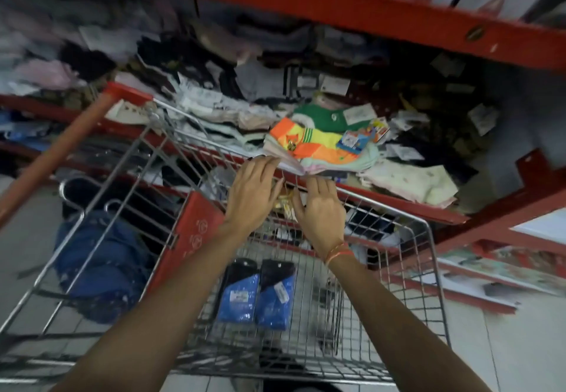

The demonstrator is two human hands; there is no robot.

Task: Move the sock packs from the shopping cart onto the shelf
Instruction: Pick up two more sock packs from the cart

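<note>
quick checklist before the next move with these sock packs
1. Bright orange, yellow and mint sock pack stack on the red metal shelf: ok, though it sits at the front edge.
2. Left hand free: ok, fingers spread beside the stack, no grip on anything.
3. Right hand free: ok, open below the stack.
4. Packs left in the silver wire shopping cart: not ok, two blue and black sock packs lie on its floor.
5. Shelf room for more: cannot tell, the shelf is crowded and the picture is blurred.
</note>
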